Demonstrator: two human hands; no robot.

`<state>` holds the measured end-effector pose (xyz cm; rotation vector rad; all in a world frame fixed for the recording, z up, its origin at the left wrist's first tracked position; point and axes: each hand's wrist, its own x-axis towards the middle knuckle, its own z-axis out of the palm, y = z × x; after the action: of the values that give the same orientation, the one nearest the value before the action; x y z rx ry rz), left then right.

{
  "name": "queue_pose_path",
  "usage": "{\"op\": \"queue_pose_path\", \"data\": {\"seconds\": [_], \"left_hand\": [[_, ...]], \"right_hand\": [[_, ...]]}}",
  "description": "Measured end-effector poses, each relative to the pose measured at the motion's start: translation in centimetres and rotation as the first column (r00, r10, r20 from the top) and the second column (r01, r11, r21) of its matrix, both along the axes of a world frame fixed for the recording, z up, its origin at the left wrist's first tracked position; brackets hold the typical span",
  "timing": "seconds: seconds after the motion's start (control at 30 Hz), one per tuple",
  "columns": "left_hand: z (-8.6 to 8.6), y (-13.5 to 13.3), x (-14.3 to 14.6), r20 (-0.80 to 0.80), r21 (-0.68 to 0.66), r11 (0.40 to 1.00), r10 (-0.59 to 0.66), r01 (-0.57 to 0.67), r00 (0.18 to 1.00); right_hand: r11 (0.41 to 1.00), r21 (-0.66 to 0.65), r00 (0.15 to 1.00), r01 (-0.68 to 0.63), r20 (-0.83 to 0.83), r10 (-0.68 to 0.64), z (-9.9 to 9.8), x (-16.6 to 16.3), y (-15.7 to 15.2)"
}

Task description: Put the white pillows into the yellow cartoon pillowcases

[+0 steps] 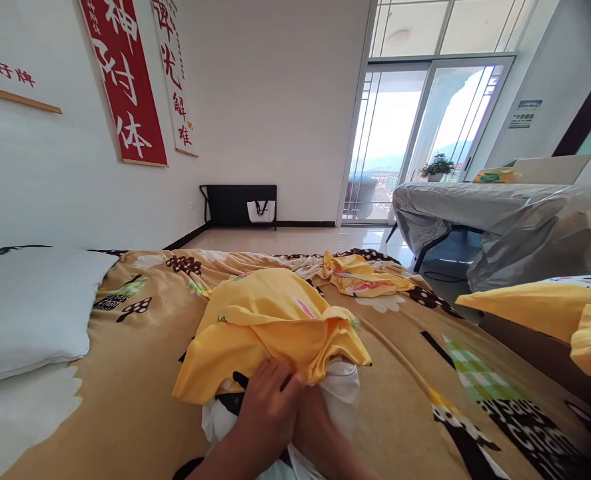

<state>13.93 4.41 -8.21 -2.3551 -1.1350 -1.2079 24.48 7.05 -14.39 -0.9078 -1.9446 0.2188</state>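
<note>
A left hand [271,403] grips the near edge of a yellow pillowcase [270,300] over a white pillow [344,388]; the right hand [305,403], partly hidden, cannot be read.

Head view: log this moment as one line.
left hand: touching yellow cover's near edge | right hand: against left, partly hidden | yellow cover: partly over white item | surface: patterned blanket
</note>
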Motion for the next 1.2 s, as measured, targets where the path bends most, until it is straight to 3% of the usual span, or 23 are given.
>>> {"op": "queue_pose_path", "data": {"seconds": [0.17,0.33,0.43,0.53,0.63,0.7,0.77,0.87,1.03,1.2], "left_hand": [[-0.6,2.5,-2.0,0.251,-0.235,0.972,0.037,0.024,0.967],[-1.1,4.6,-3.8,0.387,-0.284,0.958,0.070,0.046,0.919],[-1.1,5.7,-4.9,0.455,-0.273,0.961,0.097,0.035,0.885],[-1.0,6.3,-5.7,0.480,-0.249,0.968,0.117,0.008,0.870],[-1.2,6.3,-5.9,0.463,-0.256,0.967,0.118,0.005,0.879],[-1.2,6.2,-5.8,0.443,-0.254,0.967,0.109,0.008,0.890],[-1.1,6.0,-5.6,0.428,-0.241,0.971,0.103,0.003,0.898],[-0.4,5.6,-5.5,0.416,-0.223,0.975,0.086,0.010,0.905],[0.9,3.5,-4.7,0.323,-0.131,0.991,0.037,0.006,0.946],[1.2,0.7,-2.0,0.038,0.130,0.989,0.065,-0.070,0.997]], "right_hand": [[0.995,0.094,0.984,0.016,0.174,-0.032,3.8,0.7,-1.2],[0.937,0.345,0.990,-0.052,0.144,0.002,8.4,3.5,-4.2],[0.894,0.414,0.953,-0.171,0.301,0.043,9.7,4.0,-5.4],[0.853,0.501,0.883,-0.149,0.455,-0.113,8.1,2.6,-5.8],[0.818,0.575,0.830,-0.025,0.468,-0.304,4.7,0.7,-5.6],[0.826,0.564,0.801,0.025,0.482,-0.354,3.1,0.0,-5.2],[0.847,0.530,0.801,0.034,0.492,-0.340,2.7,0.0,-4.7],[0.862,0.505,0.847,0.053,0.435,-0.306,3.5,0.7,-3.6],[0.830,0.549,0.874,0.103,0.348,-0.339,4.5,1.5,-1.3],[0.843,0.527,0.923,0.110,0.261,-0.283,1.9,0.8,0.1]]}}
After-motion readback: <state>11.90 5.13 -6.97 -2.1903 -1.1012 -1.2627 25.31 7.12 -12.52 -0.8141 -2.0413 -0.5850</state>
